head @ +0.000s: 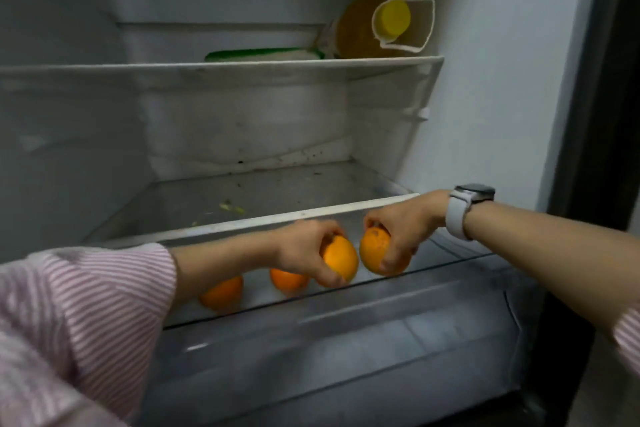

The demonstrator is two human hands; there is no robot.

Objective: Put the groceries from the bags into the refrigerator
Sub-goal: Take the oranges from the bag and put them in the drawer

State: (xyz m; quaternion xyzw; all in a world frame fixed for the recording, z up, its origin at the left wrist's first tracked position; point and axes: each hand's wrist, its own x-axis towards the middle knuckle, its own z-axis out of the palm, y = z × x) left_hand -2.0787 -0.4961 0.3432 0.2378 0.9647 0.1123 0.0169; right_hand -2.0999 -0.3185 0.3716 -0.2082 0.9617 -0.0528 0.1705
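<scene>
Mid-placement — left hand (304, 250) clamped on orange (341, 262), right hand (403, 229) on second orange (375, 253). Next: lower onto lower shelf (433, 262) beside two resting oranges (289, 279) — release.

Dim, soft light inside the refrigerator (242, 135)

Everything is looking slightly soft; the striped sleeve (79, 315) below the refrigerator's shelves is smearing with blur, the dark door frame right of it is bowing, and no hard shadows are showing.
</scene>
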